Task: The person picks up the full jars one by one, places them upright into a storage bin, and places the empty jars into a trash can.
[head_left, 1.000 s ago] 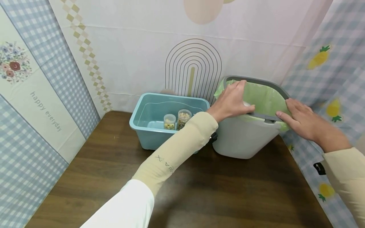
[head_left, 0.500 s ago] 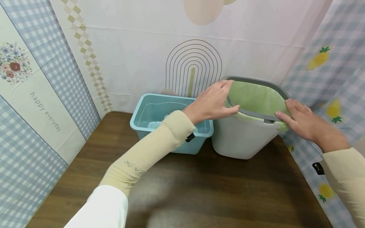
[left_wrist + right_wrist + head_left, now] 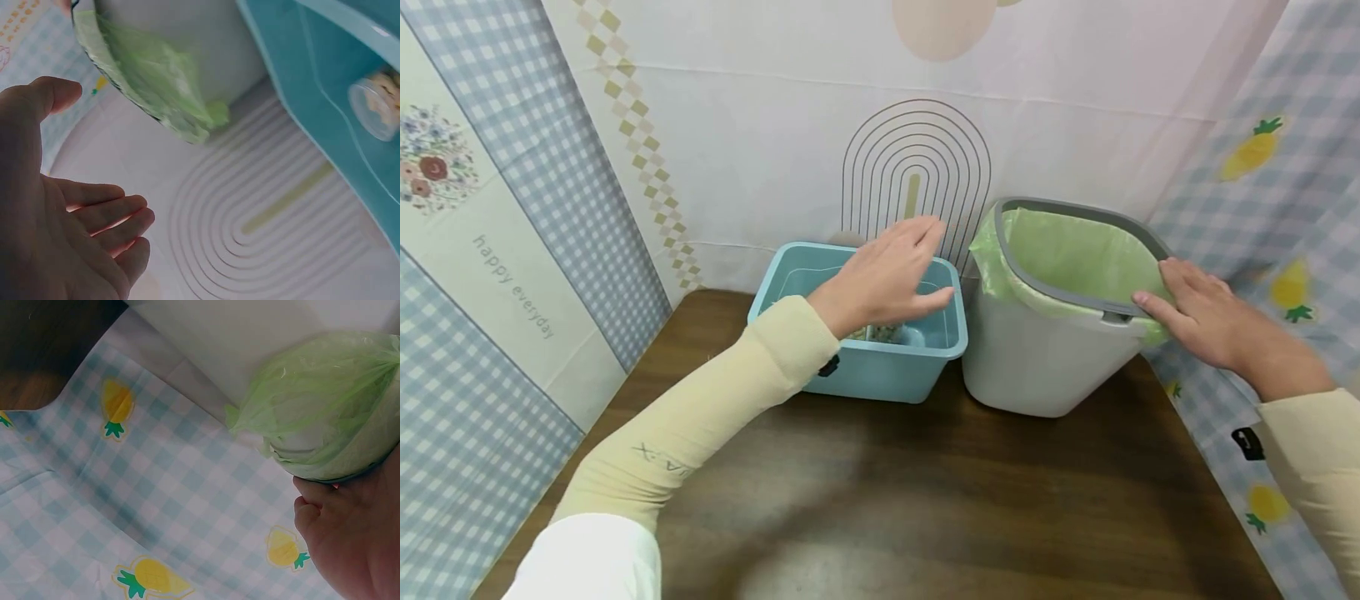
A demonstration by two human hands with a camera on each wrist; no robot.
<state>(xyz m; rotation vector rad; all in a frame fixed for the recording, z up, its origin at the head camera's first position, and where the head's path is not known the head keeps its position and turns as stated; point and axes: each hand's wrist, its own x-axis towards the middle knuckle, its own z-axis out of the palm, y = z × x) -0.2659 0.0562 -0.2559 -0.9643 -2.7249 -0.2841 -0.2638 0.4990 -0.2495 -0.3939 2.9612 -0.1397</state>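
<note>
My left hand [image 3: 880, 275] hovers over the light-blue plastic tub [image 3: 887, 375], fingers extended and thumb spread, with nothing in it. The left wrist view shows its bare palm. Partly hidden beneath it, small clear jars [image 3: 883, 333] with pale pieces inside stand in the tub; one jar [image 3: 375, 112] also shows in the left wrist view. My right hand [image 3: 1213, 325] holds the right-hand rim of the pale grey trash can [image 3: 1030, 367], its thumb at the front edge. A green bag [image 3: 1082, 250] lines the can and folds over its grey rim.
Tub and can stand side by side on a dark wooden table [image 3: 925, 492], near its back edge. A white printed cloth [image 3: 760, 150] hangs behind. Checked cloths cover both sides; the right one [image 3: 1255, 217] comes close to the can.
My left hand has moved left, from over the trash can's opening to above the tub. A small pale object seen by it earlier no longer shows. My right hand stays on the rim.
</note>
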